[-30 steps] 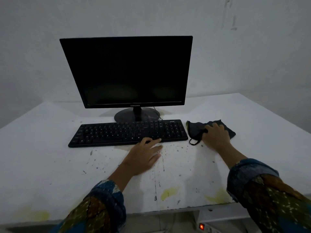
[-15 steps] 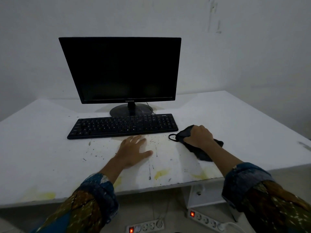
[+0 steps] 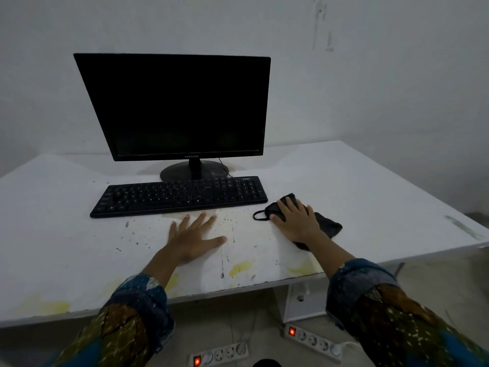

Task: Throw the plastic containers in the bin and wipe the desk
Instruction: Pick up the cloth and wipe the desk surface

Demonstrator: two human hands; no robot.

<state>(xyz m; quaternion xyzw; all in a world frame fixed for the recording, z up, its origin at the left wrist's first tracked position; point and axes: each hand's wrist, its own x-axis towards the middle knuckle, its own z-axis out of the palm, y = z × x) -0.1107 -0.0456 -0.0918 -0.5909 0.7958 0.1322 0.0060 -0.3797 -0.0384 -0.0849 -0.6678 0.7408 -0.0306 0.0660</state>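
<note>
A dark cloth (image 3: 328, 225) with a small loop at its left end lies on the white desk (image 3: 370, 197), just right of the keyboard's front corner. My right hand (image 3: 296, 221) presses flat on the cloth with straight fingers. My left hand (image 3: 193, 234) rests flat on the bare desk in front of the keyboard, fingers spread. The desk surface around my hands carries dark specks and yellow stains near the front edge. No plastic container or bin shows in the head view.
A black keyboard (image 3: 180, 194) lies across the desk's middle, with a dark monitor (image 3: 180, 107) on its stand behind it. Two power strips (image 3: 219, 354) (image 3: 312, 340) with lit red switches lie on the floor under the desk's front edge.
My right hand has slid the cloth along the desk, first toward me and left, then back up toward the keyboard's corner. My left hand slipped back from the keyboard's edge.
</note>
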